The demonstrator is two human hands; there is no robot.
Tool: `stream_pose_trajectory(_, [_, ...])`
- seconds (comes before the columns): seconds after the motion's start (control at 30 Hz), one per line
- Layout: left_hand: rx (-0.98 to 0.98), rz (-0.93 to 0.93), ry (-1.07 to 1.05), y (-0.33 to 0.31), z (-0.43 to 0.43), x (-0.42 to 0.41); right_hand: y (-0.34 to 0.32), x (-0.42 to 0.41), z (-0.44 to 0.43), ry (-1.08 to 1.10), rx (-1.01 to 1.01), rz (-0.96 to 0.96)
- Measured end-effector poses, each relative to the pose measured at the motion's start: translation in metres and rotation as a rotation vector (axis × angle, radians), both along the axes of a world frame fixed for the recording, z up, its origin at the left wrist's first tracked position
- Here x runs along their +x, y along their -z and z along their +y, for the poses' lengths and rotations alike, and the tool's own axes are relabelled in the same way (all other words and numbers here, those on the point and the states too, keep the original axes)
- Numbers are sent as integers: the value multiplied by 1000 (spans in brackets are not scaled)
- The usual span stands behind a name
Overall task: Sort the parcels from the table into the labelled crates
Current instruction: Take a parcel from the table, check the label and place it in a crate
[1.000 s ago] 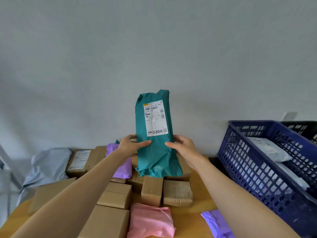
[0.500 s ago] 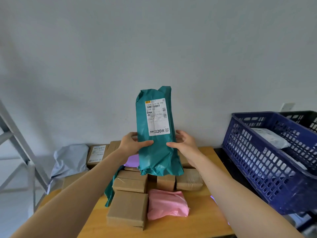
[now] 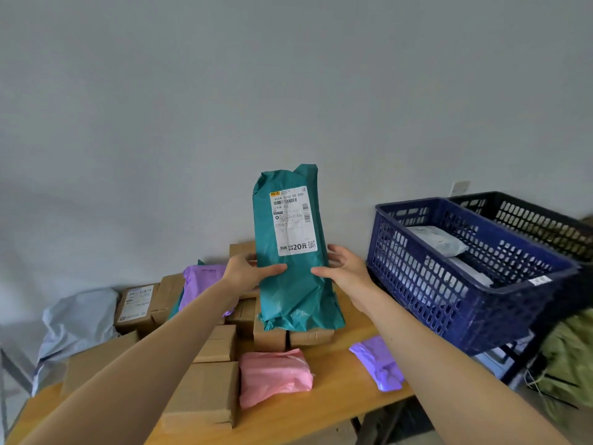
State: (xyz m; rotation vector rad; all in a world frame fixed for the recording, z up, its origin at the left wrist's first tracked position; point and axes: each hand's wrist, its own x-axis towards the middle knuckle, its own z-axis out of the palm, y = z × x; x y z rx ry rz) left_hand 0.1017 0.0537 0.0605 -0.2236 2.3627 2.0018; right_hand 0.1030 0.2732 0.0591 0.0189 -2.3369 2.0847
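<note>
Reading of the label is, by my judgement, the step in hand. Left hand [image 3: 247, 271] and right hand [image 3: 345, 268] hold the teal parcel [image 3: 295, 290] upright above the far middle of the table [image 3: 321, 409], with its white label [image 3: 293, 220] turned toward the camera. The left hand grips the left edge, thumb laid across the front and fingers curled behind. The right hand pinches the right edge with its thumb on the front, while its fingers are only loosely bent and partly clear of the wrapper. Below the parcel lie cardboard boxes [image 3: 205, 393] and a pink parcel [image 3: 276, 374].

Both thumbs sit under the print, which is right: nothing covers the codes. The label should be held flat and steady until it is read. The wrapper looks like soft, creased film, likely to sag or slip from a loose pinch, so the right hand ought to close firmer before the left lets go.

Just right of the table stands the blue crate [image 3: 433, 293], with grey parcels [image 3: 439, 240] inside; the black crate [image 3: 529, 216] is beyond it, farther right. A small white tag [image 3: 540, 280] on the blue crate's near rim is too small to read, so I cannot tell which crate fits. The code should be matched to the tag first, then the parcel lifted over the rim, not dragged across it.
</note>
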Motion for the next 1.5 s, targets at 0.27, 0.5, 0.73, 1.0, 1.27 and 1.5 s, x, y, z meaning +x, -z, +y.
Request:
stream_pose_trajectory(0.27, [-8,-11,119,-9,103,4,-4,26,99,120,-25,16])
stream_pose_trajectory(0.5, [-1,-21,200,-11,221,15,-3,58,215,216,-25,5])
stream_pose_trajectory(0.73, [-28,-50,258,-8,331,38,3,88,323,246,-48,0])
stream_pose_trajectory(1.0, [-15,-84,312,3,439,61,13,123,426,312,-71,0])
stream_pose_trajectory(1.27, [28,-131,425,11,527,54,23,132,510,411,-95,13])
stream_pose_trajectory(1.5, [15,-140,546,16,609,10,25,108,583,472,-94,20])
